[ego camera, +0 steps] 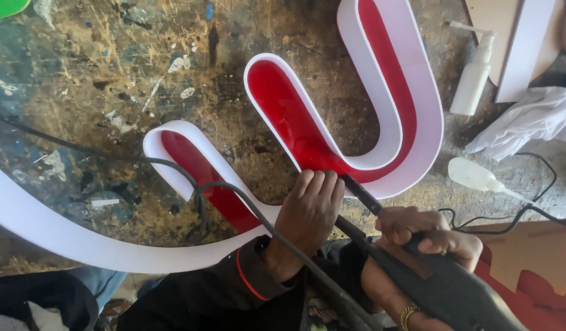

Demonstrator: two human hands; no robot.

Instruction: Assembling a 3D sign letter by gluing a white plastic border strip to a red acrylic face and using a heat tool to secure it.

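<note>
A large curved sign letter (381, 79) with white side walls and a red face lies on a stained workbench (99, 79). My left hand (307, 214) presses down on the white wall at the letter's lower bend, fingers curled over the rim. My right hand (427, 236) grips a black heat tool (442, 288) by its handle. The tool's thin black nozzle (359, 191) points up-left and touches the white wall just beside my left fingers. A black cord (200, 190) runs from the tool across the letter's left part.
A white spray bottle (476, 70) stands at the upper right beside a crumpled white cloth (528, 119). A clear squeeze bottle (479, 176) lies on its side below them. White boards (528, 43) lean at the top right. Reddish sheet (534, 257) lies at the lower right.
</note>
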